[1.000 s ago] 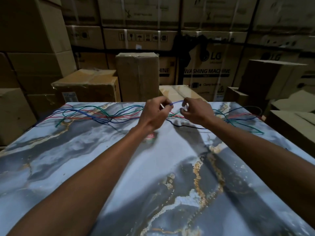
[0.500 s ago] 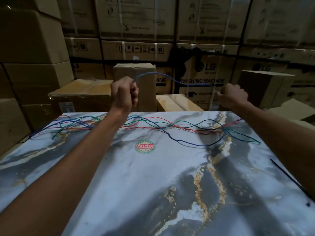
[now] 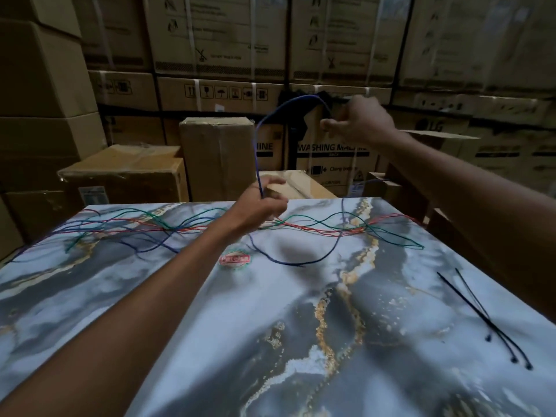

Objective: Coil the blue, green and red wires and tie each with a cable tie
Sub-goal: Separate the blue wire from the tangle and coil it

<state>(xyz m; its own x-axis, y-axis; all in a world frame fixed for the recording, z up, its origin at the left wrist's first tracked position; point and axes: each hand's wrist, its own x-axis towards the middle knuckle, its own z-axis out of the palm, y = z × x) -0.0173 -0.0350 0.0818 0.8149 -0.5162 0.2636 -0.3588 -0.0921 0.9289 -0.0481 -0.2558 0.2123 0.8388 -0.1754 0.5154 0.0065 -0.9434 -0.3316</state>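
Blue wire (image 3: 258,136) rises from the left hand (image 3: 261,203) in a tall arch, peaking near 12 o'clock, and comes down into the right hand (image 3: 356,121) at about 1 o'clock. Left hand sits low over the far edge of the marble-patterned table (image 3: 301,341), fingers curled round the wire. Right hand is raised well above the table, thumb and fingers pinching the wire. Below the left hand the same wire sags in a loose loop onto the tabletop toward centre. Green wires (image 3: 394,239) and red wires (image 3: 316,230) lie uncoiled and tangled with more blue strands in a band across the far side, 10 to 2 o'clock. Black cable ties (image 3: 481,314) lie crossed on the table at 4 o'clock, well apart from the wires. Round red sticker (image 3: 235,260) sits near centre. Cardboard boxes (image 3: 216,158) stacked behind.
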